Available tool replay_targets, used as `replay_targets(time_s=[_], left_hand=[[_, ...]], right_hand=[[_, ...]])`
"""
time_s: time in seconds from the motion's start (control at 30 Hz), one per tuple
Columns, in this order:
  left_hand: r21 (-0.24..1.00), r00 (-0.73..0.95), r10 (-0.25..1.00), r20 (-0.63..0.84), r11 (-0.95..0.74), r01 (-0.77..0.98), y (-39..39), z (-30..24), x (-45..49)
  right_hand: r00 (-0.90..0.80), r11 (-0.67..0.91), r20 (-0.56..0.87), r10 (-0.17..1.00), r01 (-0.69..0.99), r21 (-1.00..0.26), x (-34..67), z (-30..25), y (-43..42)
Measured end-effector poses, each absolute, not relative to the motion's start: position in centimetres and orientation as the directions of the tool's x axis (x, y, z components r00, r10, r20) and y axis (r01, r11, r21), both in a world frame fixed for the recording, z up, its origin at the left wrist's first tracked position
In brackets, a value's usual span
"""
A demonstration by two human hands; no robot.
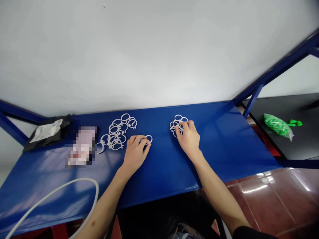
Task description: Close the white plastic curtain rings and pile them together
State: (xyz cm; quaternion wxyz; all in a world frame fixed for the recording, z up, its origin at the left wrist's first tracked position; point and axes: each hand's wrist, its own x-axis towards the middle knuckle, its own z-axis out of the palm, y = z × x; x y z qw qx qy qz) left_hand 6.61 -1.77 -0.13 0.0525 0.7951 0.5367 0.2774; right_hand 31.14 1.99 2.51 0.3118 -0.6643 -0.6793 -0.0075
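Note:
My left hand (pixel 136 151) rests on the blue shelf (pixel 224 139) with its fingers pinched on a single white plastic ring (pixel 149 139). Just left of it lies a loose pile of several white rings (pixel 119 131). My right hand (pixel 188 136) sits further right, fingers closed over a smaller cluster of white rings (pixel 177 124) lying on the shelf.
A black packet with a white label (pixel 48 132) lies at the shelf's far left, beside a blurred pinkish item (pixel 82 146). A white tube (pixel 62 189) curves over the near left edge. A green bag (pixel 276 125) lies on the black shelf to the right. A white wall stands behind.

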Motion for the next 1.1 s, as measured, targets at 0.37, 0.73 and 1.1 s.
replay_targets(time_s=[0.37, 0.73, 1.1], left_hand=[[0.386, 0.351, 0.778, 0.521, -0.581, 0.716, -2.3, 0.0, 7.1], [0.582, 0.184, 0.848, 0.498, -0.484, 0.654, -2.6, 0.5, 7.6], [0.745, 0.163, 0.926, 0.342, -0.373, 0.554, -2.3, 0.5, 7.5]], right_hand=[[-0.357, 0.351, 0.188, 0.915, 0.476, -0.806, 26.8, 1.9, -1.2], [-0.225, 0.154, 0.097, 0.970, 0.251, -0.956, 26.9, 0.9, 0.0], [-0.320, 0.269, 0.172, 0.931, 0.289, -0.919, 26.8, 0.8, -0.5]])
